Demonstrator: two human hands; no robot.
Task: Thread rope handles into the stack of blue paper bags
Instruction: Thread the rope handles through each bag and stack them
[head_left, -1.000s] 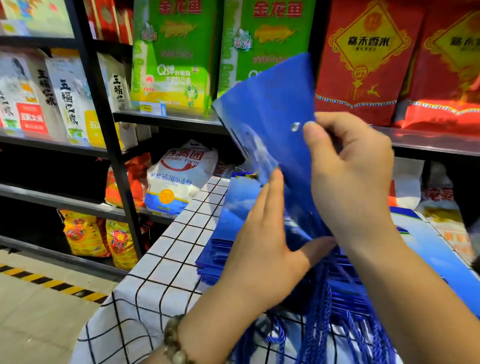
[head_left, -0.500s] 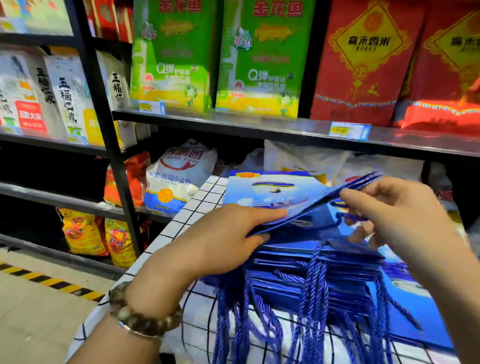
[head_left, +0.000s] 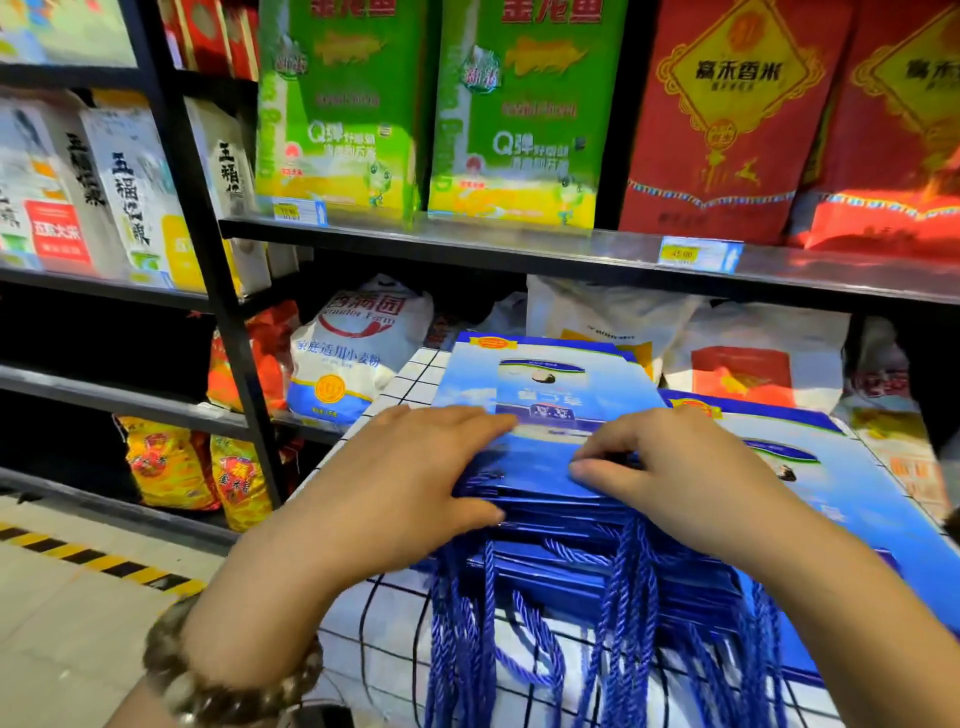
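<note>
Shop shelving packed with rice bags (head_left: 509, 114) and a flour sack (head_left: 353, 353) stands behind a small table (head_left: 405, 384) under a black-and-white checked cloth. A second ago the person had one blue bag lifted high in front of the shelves, the right hand nipping it by its punched hole. Half a second ago it was coming down, and now it lies flat as the top bag (head_left: 561, 395) of the stack of blue paper bags (head_left: 597, 530). I take that to mean this bag has its ropes in and has been laid with the finished ones, so a fresh bag comes next, most likely from the second pile (head_left: 810, 467) just beside it towards the table's right edge.

The stack starts close to the table's far left corner and runs towards the near edge, where the rope handles (head_left: 628, 597) spill over and hang down.

The left hand (head_left: 410, 478), with a beaded bracelet (head_left: 223, 686) at the wrist, rests flat on the left part of the top bag, fingers straight, thumb against the stack's near edge. The right hand (head_left: 670, 478) sits on the bag's right part with bent fingers, tips down on the paper. Whether it nips an edge or a rope or only presses, I cannot tell.
</note>
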